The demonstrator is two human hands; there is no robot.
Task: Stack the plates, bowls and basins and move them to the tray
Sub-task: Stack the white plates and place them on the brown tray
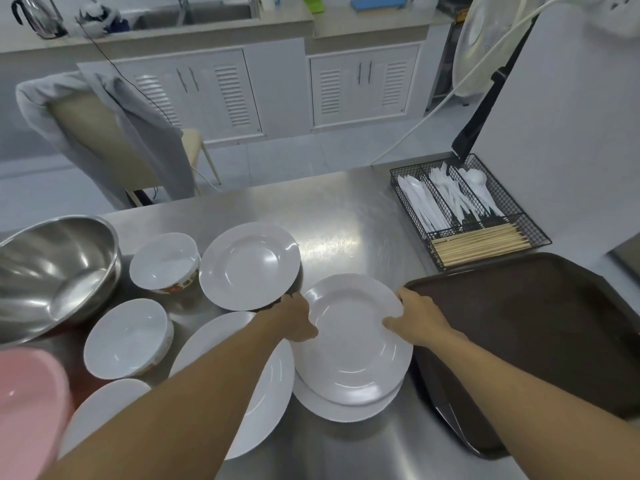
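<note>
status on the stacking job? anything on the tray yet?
Early. Done: one white plate already has a second plate on top of it. In hand: left hand and right hand both grip that top plate's rim. Left: the brown tray holds nothing visible; other plates, two bowls, the steel basin and pink basin sit unstacked.

A kitchen is shown: a stainless-steel counter [346, 209], a recessed steel sink [207, 13], louvred white cabinets [360, 84] and a black wire cutlery basket [467, 209] are seen.
</note>
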